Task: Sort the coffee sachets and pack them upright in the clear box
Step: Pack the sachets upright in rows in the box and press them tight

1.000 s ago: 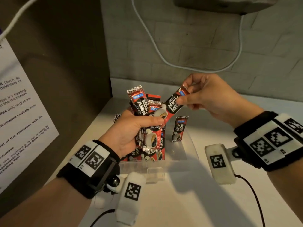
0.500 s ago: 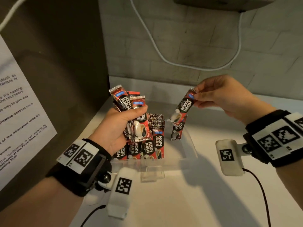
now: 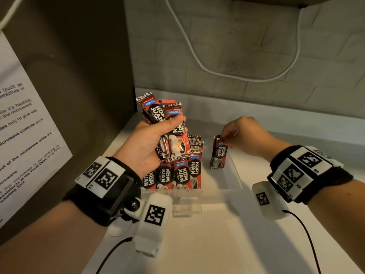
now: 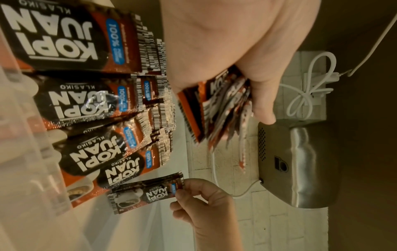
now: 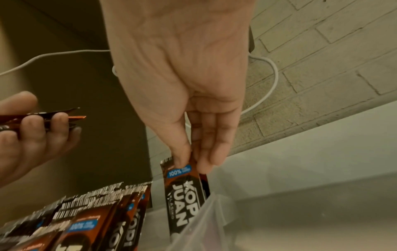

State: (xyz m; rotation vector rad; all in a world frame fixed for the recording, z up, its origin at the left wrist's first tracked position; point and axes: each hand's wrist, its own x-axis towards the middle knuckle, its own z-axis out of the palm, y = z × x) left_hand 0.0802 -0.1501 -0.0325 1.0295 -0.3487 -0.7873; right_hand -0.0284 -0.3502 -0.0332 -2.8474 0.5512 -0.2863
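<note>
While the left hand (image 3: 147, 144) grips a bundle (image 3: 167, 127) of sachets, fingers and thumb curled round it, the right hand (image 3: 247, 135) pinches one sachet (image 3: 218, 153) by its top edge between thumb and fingertips. In the head view the bundle is held above the box (image 3: 235, 175) at about 10 o'clock from the box's middle, its sachets fanned and tilted, tops pointing up and away. The pinched sachet stands upright inside the box toward its 2 o'clock side, apart from the row (image 3: 173, 175). The right wrist view shows a second dark sachet edge just behind it, close to the clear wall (image 5: 206, 220); whether the two touch I cannot tell.

The row stands upright, packed side by side along the box's 9 o'clock half, labels facing the near wall, with more sachet tops showing behind it. A bare stretch of box floor lies between the row and the pinched sachet. The box sits on a white counter (image 3: 207, 244).

At 12 o'clock a white cable (image 3: 197, 58) loops across a brick wall (image 3: 256, 46). At 9 o'clock a printed notice (image 3: 21, 135) hangs on a dark panel. In the left wrist view a steel wall unit (image 4: 300, 163) shows beyond the bundle. Both wrists carry black bands with marker tags.
</note>
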